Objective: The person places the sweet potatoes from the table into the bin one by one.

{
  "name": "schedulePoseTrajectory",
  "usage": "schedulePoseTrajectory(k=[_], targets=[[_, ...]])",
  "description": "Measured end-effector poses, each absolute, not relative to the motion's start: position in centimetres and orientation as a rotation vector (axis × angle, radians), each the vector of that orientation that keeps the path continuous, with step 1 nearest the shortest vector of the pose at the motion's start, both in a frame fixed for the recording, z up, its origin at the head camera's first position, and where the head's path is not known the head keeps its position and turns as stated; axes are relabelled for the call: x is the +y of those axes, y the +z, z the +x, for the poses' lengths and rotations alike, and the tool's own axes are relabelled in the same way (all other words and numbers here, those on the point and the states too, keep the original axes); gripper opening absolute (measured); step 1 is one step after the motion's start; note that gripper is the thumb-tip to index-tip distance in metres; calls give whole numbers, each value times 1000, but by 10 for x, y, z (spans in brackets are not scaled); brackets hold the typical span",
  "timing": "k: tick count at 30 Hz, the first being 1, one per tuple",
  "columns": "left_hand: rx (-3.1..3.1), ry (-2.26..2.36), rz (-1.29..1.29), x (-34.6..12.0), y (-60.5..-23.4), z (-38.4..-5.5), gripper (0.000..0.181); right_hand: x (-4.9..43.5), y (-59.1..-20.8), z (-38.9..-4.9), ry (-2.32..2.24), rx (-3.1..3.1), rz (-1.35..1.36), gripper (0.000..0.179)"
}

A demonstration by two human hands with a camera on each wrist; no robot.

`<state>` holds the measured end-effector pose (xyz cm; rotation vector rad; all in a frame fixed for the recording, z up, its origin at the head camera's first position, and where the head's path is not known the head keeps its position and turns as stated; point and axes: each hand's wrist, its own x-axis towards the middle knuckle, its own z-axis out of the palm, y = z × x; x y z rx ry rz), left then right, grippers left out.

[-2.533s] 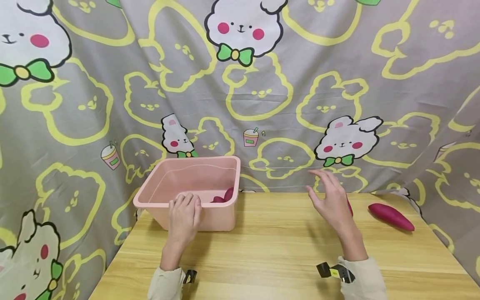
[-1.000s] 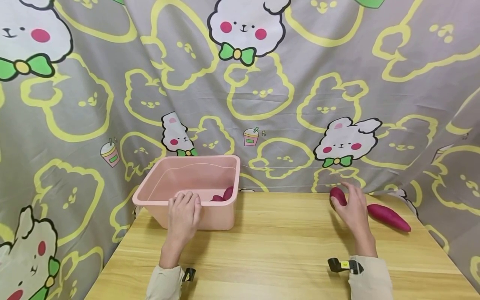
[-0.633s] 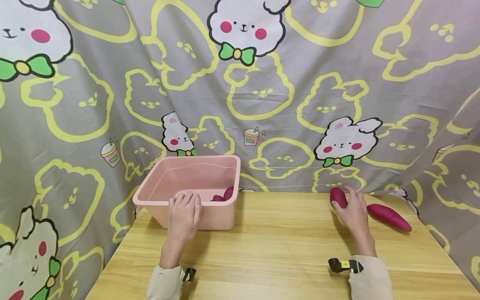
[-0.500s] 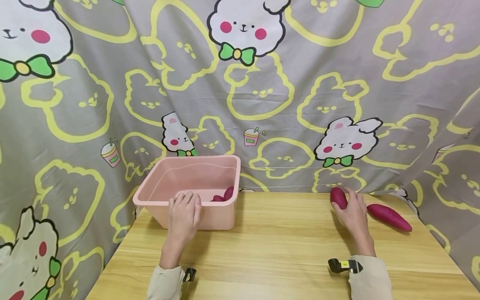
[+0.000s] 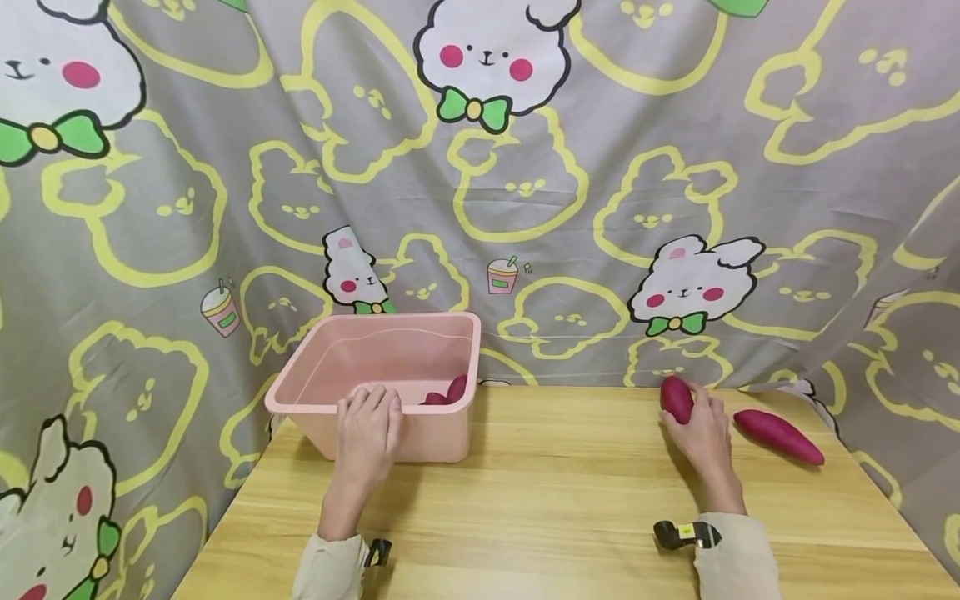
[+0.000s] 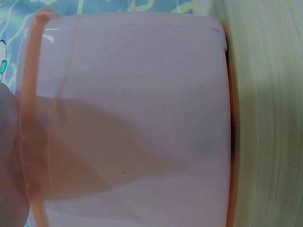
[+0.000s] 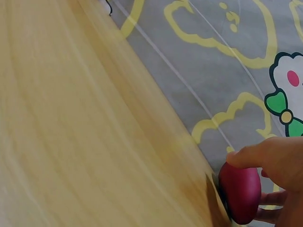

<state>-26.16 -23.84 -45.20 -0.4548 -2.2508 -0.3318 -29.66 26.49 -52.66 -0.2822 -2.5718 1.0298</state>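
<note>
My left hand (image 5: 367, 433) grips the front rim of a pink plastic bin (image 5: 438, 437), fingers curled over the edge. That bin's outer wall (image 6: 142, 61) fills most of the left wrist view. Two purple-red pieces (image 5: 457, 388) show inside at its right end, partly hidden by the rim. At the table's back right, my right hand (image 5: 705, 437) holds a purple-red sweet potato (image 5: 677, 398) between thumb and fingers. In the right wrist view the thumb lies on top of this sweet potato (image 7: 240, 194); whether it touches the table is unclear.
A second, longer sweet potato (image 5: 778, 436) lies on the wooden table (image 5: 555, 508) just right of my right hand. A grey patterned curtain (image 5: 540, 200) hangs along the back edge and both sides.
My right hand has moved right and down onto the sweet potato, and its fingers have closed round it. The left hand and the bin have stayed in place.
</note>
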Motion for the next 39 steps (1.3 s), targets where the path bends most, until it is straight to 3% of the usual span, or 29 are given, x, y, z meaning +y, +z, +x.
schedulePoseTrajectory(k=[39], targets=[[-2264,-337,-443,-237,-449,-259,33,261,-528,-301,1069,-2461,-322,58]])
